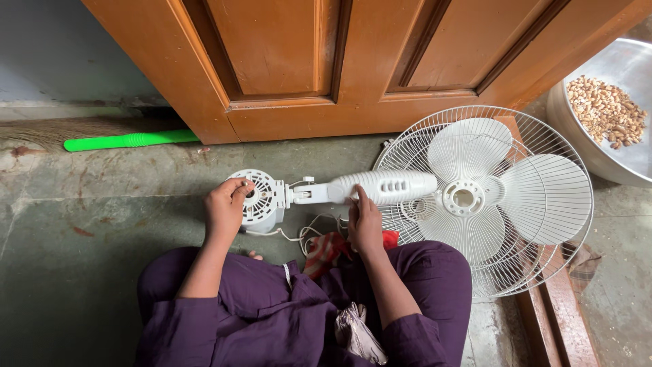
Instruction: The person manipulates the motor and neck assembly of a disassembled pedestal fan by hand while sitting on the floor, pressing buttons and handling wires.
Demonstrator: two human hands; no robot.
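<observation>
On the stone floor [81, 224] before a wooden door [305, 61], the left hand [224, 207] curls fingers onto the white fan's round base [261, 197], the right hand [365, 224] presses flat on its neck [387, 185], the grille [536, 136] overlapping the sill beside a steel nut bowl [621, 61], a green broom handle [129, 140] well apart.

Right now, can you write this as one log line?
left hand: on fan motor housing | right hand: on white fan neck | fan blades: lying in grille
</observation>
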